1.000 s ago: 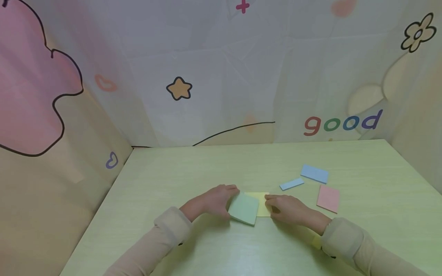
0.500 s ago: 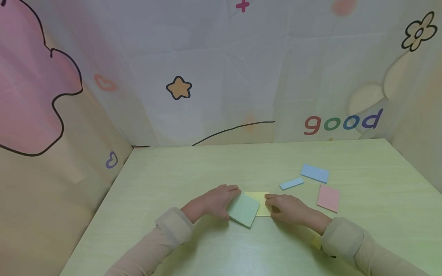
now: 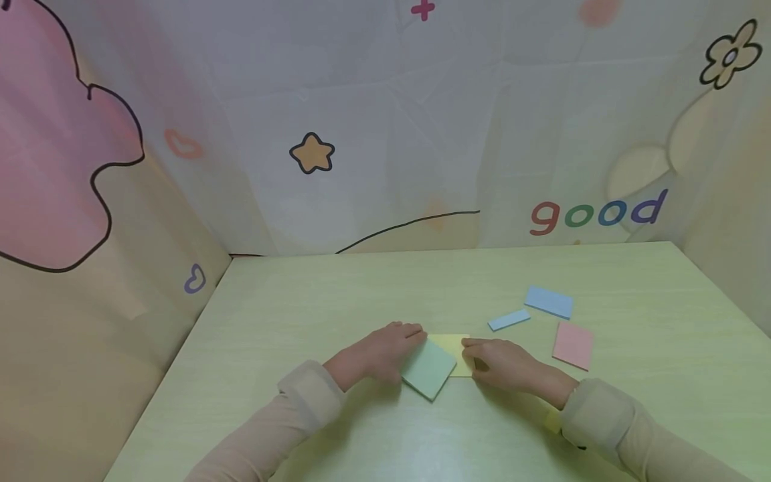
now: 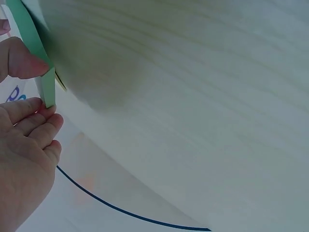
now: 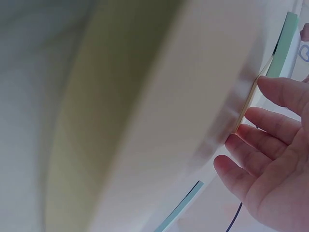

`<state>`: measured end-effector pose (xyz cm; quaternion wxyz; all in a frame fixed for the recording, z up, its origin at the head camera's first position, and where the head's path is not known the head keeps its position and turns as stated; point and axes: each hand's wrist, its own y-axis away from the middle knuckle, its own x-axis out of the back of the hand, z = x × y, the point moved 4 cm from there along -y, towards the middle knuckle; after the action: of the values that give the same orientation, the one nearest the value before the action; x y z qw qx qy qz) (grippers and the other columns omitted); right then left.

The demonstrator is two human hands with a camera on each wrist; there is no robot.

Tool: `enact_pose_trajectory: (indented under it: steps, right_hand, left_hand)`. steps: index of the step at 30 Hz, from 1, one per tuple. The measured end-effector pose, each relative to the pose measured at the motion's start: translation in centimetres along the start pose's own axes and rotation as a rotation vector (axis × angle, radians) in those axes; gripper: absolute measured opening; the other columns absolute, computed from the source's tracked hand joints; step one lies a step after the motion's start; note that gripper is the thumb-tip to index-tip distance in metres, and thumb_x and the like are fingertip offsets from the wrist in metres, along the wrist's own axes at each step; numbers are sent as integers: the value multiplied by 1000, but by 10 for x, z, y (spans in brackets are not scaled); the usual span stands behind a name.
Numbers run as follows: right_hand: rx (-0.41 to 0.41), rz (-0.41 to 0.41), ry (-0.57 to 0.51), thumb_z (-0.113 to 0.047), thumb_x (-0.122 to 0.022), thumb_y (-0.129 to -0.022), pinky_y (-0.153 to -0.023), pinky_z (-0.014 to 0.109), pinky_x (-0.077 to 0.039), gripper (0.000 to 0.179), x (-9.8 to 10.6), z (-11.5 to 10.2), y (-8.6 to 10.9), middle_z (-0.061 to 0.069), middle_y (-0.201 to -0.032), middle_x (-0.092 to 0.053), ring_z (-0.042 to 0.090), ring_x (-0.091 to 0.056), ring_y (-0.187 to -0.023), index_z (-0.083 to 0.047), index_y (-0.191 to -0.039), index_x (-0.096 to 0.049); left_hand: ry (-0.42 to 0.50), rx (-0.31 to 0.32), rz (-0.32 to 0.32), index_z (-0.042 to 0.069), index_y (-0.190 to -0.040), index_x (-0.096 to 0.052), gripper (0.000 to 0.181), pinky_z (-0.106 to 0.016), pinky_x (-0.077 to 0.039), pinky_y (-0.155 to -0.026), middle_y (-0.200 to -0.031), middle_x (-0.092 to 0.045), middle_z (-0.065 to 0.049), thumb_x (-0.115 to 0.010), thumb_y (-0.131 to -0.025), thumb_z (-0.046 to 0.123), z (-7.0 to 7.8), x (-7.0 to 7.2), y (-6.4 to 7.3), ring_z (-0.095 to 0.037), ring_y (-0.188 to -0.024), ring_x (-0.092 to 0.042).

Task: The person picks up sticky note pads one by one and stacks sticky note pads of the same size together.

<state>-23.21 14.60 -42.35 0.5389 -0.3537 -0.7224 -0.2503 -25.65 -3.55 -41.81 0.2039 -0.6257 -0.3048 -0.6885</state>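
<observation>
A light green sticky note pad (image 3: 429, 369) lies at an angle over the left part of a yellow sticky note pad (image 3: 447, 343) on the table. My left hand (image 3: 385, 353) grips the green pad at its left side; the left wrist view shows thumb and fingers on opposite sides of the green pad (image 4: 47, 87). With thumb and fingers, my right hand (image 3: 502, 365) holds the right edge of the yellow pad. In the right wrist view the fingertips (image 5: 235, 140) line up along the thin yellow edge, close to the green pad (image 5: 282, 48). The yellow pad's left part is hidden.
To the right lie a blue rectangular pad (image 3: 549, 302), a narrow blue strip pad (image 3: 508, 320) and a pink pad (image 3: 573, 346). Something yellow (image 3: 552, 420) shows partly from under the right sleeve. A printed cloth (image 3: 385, 134) stands along the table's back edge.
The green pad has turned clockwise over the yellow one and shifted a little right. My left hand has moved slightly right with it; the right hand stays in place.
</observation>
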Motion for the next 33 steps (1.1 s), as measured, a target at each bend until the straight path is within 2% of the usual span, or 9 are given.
enact_pose_trajectory:
  steps: [4,11,18,21,33]
  right_hand:
    - [3,0,1,-8,-63,-75,-50,21,-28,24,1,0,0,20,-119,-55,12,-51,-63,-13,-64,-42]
    - [-10,-11,-15,-8,-63,-76,-52,21,-30,24,3,-1,0,20,-120,-54,8,-36,-57,-13,-65,-43]
    - [-11,-22,-12,-8,-63,-76,-53,21,-30,20,2,-2,0,21,-120,-54,9,-34,-57,-12,-67,-45]
    - [-9,-21,-8,-9,-63,-76,-53,21,-30,18,2,-2,0,21,-120,-54,9,-36,-59,-12,-69,-47]
    - [-24,-17,-4,-9,-64,-75,-55,22,-32,15,1,-1,-1,20,-119,-55,11,-41,-64,-12,-71,-50]
  left_hand:
    - [-31,-26,-3,9,-132,-37,75,-31,-34,-101,-135,-39,-5,-68,-64,13,2,0,-2,-22,-122,-40]
    - [-66,-67,-14,9,-131,-37,72,-31,-31,-103,-135,-40,-5,-67,-65,13,7,0,-7,-19,-124,-38]
    - [-76,-78,-30,9,-130,-38,73,-29,-33,-101,-135,-41,-5,-67,-64,13,9,-2,-13,-19,-122,-40]
    - [-83,-87,-28,10,-129,-39,72,-28,-35,-99,-133,-42,-3,-68,-63,13,9,-4,-15,-19,-119,-42]
    - [-139,-109,-54,11,-130,-38,74,-29,-31,-103,-132,-43,0,-72,-64,18,14,-2,-22,-14,-122,-40]
